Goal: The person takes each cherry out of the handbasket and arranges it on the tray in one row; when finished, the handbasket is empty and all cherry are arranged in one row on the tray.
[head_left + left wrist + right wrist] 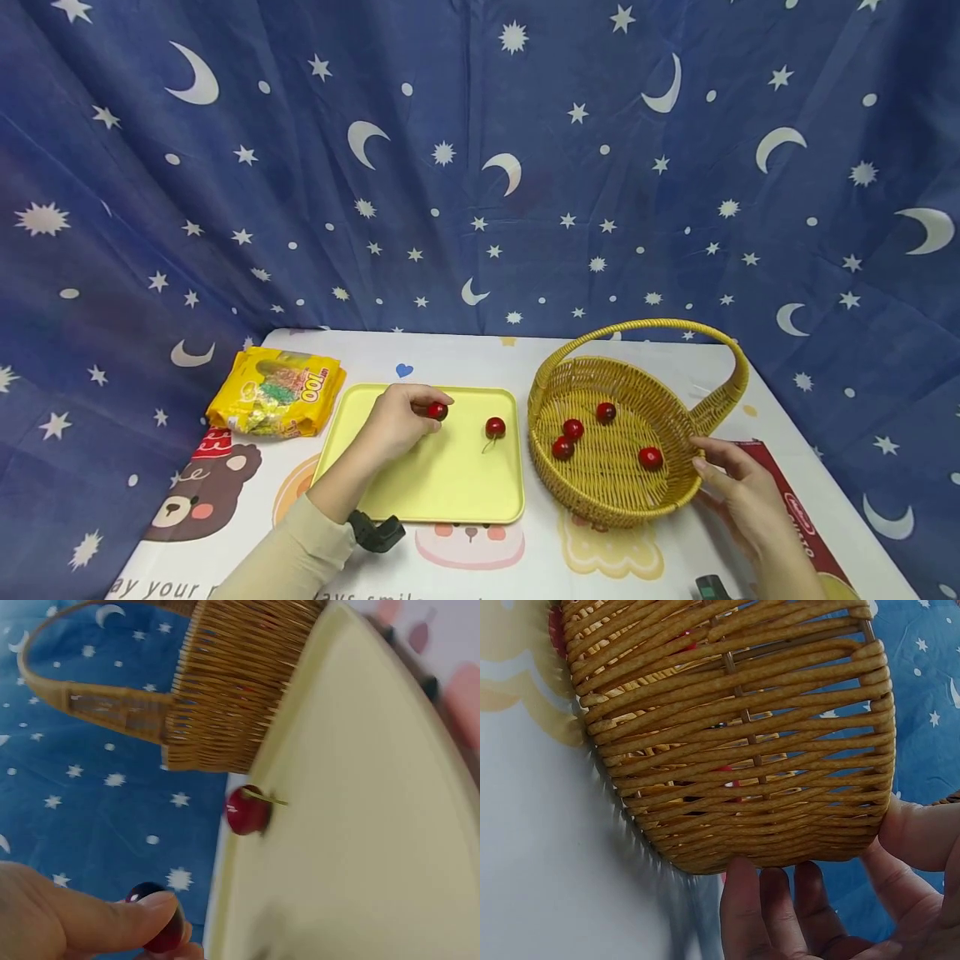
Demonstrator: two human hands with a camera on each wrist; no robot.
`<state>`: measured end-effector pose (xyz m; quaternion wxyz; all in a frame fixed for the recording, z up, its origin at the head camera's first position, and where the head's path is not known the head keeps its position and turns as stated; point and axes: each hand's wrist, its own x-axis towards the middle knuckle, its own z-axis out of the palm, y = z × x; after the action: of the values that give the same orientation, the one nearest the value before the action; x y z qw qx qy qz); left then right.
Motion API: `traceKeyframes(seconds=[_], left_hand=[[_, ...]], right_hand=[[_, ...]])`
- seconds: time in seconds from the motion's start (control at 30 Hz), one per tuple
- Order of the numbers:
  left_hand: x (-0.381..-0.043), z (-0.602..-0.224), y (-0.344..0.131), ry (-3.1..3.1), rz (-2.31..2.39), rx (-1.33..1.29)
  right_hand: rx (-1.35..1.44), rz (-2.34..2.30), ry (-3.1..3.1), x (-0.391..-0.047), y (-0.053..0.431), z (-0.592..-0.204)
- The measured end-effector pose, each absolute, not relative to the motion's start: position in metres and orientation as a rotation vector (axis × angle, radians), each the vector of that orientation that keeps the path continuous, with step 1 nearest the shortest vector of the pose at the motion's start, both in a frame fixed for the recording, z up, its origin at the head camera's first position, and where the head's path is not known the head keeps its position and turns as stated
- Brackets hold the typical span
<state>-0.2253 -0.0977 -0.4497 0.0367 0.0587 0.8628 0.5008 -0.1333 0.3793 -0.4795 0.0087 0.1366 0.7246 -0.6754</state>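
My left hand (399, 423) pinches a dark red cherry (437, 411) between thumb and fingers, above the yellow tray (450, 492). A second cherry (495, 427), with its stem showing, lies on the tray to the right; the left wrist view shows this cherry (247, 811) near the tray's edge. Several cherries lie inside the woven basket (600, 512), which has a tall arched handle. At the basket's right side, my right hand (742, 492) grips the rim. Its fingertips (742, 881) touch the outer wall in the right wrist view, with the thumb up at the rim.
A yellow snack bag (277, 392) lies at the tray's back left. A dark red flat package (798, 508) is partly behind my right hand. The table has a white printed cloth (360, 542), and a blue curtain (465, 167) with moons and stars hangs behind it.
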Motion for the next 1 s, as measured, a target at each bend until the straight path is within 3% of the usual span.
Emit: traceKeyframes(seconds=[0.4,1.0], left_hand=[[-0.245,-0.484,-0.072,2.653,1.244,0.42],[-0.249,-0.49,-0.062,2.701,1.146,0.372]], right_hand=[[0.386,-2.159,2.259,-0.134,0.38,-0.48],[0.409,-2.132,2.279,-0.133,0.38,-0.481]])
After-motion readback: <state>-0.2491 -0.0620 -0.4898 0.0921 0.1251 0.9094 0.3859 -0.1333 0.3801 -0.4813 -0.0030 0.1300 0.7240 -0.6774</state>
